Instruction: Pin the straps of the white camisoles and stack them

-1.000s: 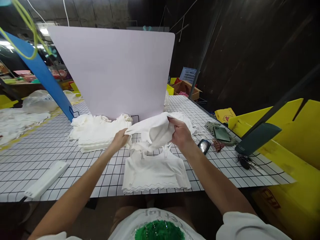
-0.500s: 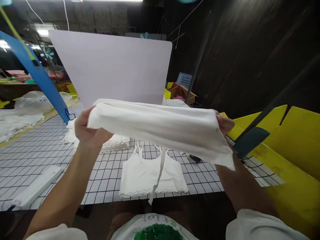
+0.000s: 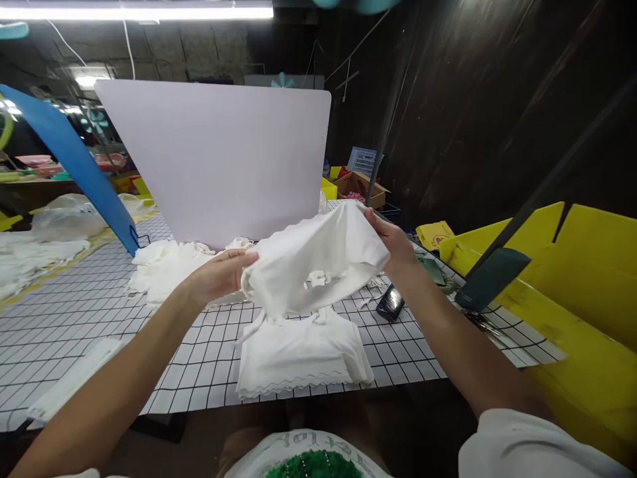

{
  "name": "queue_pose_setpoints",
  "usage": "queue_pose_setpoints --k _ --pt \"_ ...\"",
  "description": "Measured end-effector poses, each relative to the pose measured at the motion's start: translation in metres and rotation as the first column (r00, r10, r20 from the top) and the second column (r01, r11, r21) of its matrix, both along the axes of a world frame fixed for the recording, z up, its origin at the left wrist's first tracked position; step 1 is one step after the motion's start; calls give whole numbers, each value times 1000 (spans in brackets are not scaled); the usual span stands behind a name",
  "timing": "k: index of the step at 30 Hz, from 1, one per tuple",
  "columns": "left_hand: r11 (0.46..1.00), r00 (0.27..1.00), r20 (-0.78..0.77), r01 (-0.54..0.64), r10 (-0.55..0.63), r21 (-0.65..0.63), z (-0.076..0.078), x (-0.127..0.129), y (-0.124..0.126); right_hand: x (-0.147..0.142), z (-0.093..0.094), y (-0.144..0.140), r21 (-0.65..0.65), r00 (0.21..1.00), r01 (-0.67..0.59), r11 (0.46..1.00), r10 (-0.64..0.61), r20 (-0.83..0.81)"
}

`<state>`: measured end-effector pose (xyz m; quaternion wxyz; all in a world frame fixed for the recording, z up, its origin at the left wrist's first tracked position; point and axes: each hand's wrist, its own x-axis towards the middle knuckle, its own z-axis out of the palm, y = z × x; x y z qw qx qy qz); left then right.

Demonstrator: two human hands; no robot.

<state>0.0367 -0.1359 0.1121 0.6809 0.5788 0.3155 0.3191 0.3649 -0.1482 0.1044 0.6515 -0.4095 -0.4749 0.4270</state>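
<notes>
Left hand (image 3: 219,275): grip closed on the left edge of a white garment (image 3: 313,265). Right hand (image 3: 393,242): grip closed on its upper right corner. Garment: held bunched in the air, above a flat top (image 3: 303,352) lying at the near edge of the gridded surface (image 3: 99,299). Pile (image 3: 169,269) of white pieces: behind the left hand, before a pale board (image 3: 219,166). Phone (image 3: 391,302): on the surface, just below the right wrist. Yellow bins (image 3: 587,265): far right.
</notes>
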Motion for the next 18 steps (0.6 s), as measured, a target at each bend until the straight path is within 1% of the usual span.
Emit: queue_pose_setpoints --k 1,3,5,7,9,10,11,12,13,14,15,16,17,18 --pt "999 997 69 -40 41 -23 0 4 0 0 -6 6 -18 999 -37 999 37 -15" --pt "993 981 157 -108 114 -47 6 11 0 -1 -17 19 -55 996 -85 995 84 -20" --pt "986 964 206 -163 169 -45 16 17 1 -1 -29 27 -78 998 -60 995 62 14" --pt "978 947 247 -204 206 -34 25 23 5 -2 -38 29 -84 999 -6 996 10 50" --pt "978 940 273 -206 204 -22 31 29 8 -6 -45 21 -16 995 81 997 -81 54" --pt "981 942 278 -194 190 -15 32 32 10 -11 -47 14 42 993 104 994 -106 52" --pt "984 946 275 -176 172 -10 32 36 11 -17 -48 5 96 994 90 991 -96 59" --pt "987 950 267 -163 159 -9 32 41 12 -26 -49 -3 129 996 24 991 -35 81" --pt "988 954 257 -156 154 -12 30 46 12 -37 -49 -11 129 991 -95 987 82 109" --pt "988 957 246 -153 154 -20 29 51 12 -50 -50 -18 88 964 -247 965 235 126" --pt "988 960 235 -153 155 -28 27 56 12 -64 -51 -22 38 919 -385 922 380 108" --pt "989 964 219 -146 149 -31 26 61 11 -77 -51 -24 18 882 -470 882 469 53" --pt "990 970 201 -136 138 -22 25 64 10 -90 -51 -22 28 866 -500 866 500 -18" --pt "991 974 183 -135 132 2 23 66 10 -100 -50 -19 47 865 -493 869 495 -85"
